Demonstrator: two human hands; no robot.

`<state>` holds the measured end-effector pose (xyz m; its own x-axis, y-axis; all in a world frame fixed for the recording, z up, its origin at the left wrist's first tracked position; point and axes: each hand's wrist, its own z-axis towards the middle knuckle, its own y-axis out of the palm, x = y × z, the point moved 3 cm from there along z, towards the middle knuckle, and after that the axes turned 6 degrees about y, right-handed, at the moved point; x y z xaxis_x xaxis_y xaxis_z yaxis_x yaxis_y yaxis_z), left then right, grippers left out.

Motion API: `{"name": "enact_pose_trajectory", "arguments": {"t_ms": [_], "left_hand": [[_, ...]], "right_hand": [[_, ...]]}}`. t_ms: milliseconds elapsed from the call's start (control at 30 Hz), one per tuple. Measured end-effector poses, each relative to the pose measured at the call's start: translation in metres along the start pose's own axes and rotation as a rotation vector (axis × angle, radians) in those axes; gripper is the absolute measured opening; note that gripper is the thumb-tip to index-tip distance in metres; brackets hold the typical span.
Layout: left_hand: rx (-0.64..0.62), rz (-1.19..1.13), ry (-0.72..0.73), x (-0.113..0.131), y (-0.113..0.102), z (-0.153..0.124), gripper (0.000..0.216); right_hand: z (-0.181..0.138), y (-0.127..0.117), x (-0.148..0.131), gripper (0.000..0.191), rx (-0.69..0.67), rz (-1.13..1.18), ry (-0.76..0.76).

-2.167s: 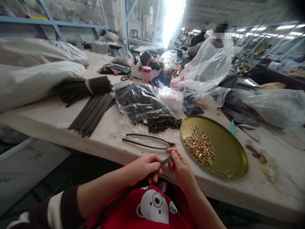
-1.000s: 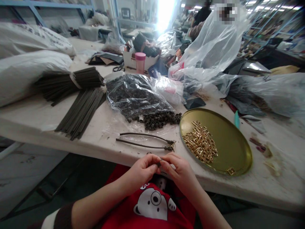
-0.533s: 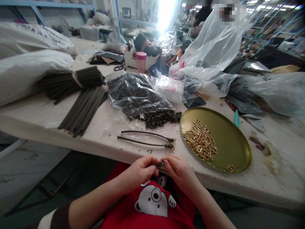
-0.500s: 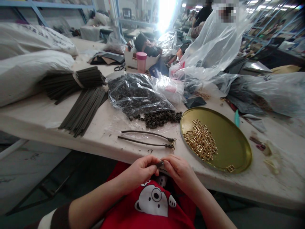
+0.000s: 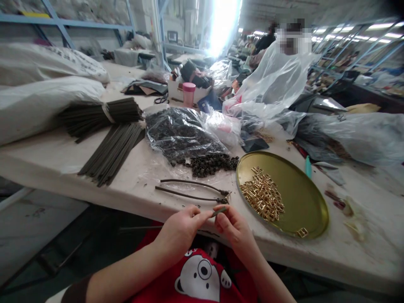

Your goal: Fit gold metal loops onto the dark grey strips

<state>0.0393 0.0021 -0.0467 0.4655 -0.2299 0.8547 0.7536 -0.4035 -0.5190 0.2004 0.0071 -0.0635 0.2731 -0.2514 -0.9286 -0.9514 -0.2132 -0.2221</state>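
Observation:
Both of my hands meet just over the table's front edge. My left hand is closed in a pinch on a dark narrow strap, whose end pokes up between the hands. A thin length of it seems to trail out left, past the wrist. My right hand has its fingers curled round that same end. Just beyond the hands lie two dark straps with buckles, an upper strap and a lower strap. To the right, gold buckles lie heaped on a round gold-coloured tray.
A clear bag of small dark loops sits mid-table, with loose loops spilling out. At left lie a tied strap bundle and loose straps beside white sacks. A pink-lidded cup stands behind. Someone is across the table.
My right fingers have turned upward and the strap's end now points up between them. The trailing length shows at left. The whole view has tilted up slightly.

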Motion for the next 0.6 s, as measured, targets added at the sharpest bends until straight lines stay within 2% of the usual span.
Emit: {"name": "enact_pose_trajectory", "arguments": {"t_ms": [67,133,200,267,367,467,533,600], "left_hand": [[0.031,-0.001,0.008,0.001,0.001,0.003,0.032],[0.050,-0.116,-0.037,0.002,-0.001,0.009,0.023],[0.010,-0.312,-0.167,0.000,-0.002,0.016,0.019],[-0.043,-0.520,-0.321,-0.003,-0.003,0.022,0.018],[-0.014,-0.698,-0.449,-0.007,-0.008,0.029,0.016],[0.050,-0.772,-0.482,-0.013,-0.013,0.036,0.016],[0.077,-0.850,-0.512,-0.019,-0.014,0.040,0.016],[0.101,-0.931,-0.556,-0.024,-0.014,0.043,0.017]], "right_hand": [[0.003,0.004,0.000,0.028,0.027,0.127,0.052],[0.008,0.007,-0.003,0.028,-0.007,0.183,0.077],[0.015,0.008,-0.009,0.028,-0.079,0.199,0.081],[0.027,0.003,-0.013,0.028,-0.084,0.156,0.053],[0.056,-0.013,-0.016,0.027,0.066,-0.036,-0.076],[0.092,-0.027,-0.017,0.023,0.227,-0.430,-0.233],[0.115,-0.029,-0.018,0.020,0.259,-0.640,-0.303],[0.134,-0.026,-0.019,0.017,0.244,-0.733,-0.330]]}}
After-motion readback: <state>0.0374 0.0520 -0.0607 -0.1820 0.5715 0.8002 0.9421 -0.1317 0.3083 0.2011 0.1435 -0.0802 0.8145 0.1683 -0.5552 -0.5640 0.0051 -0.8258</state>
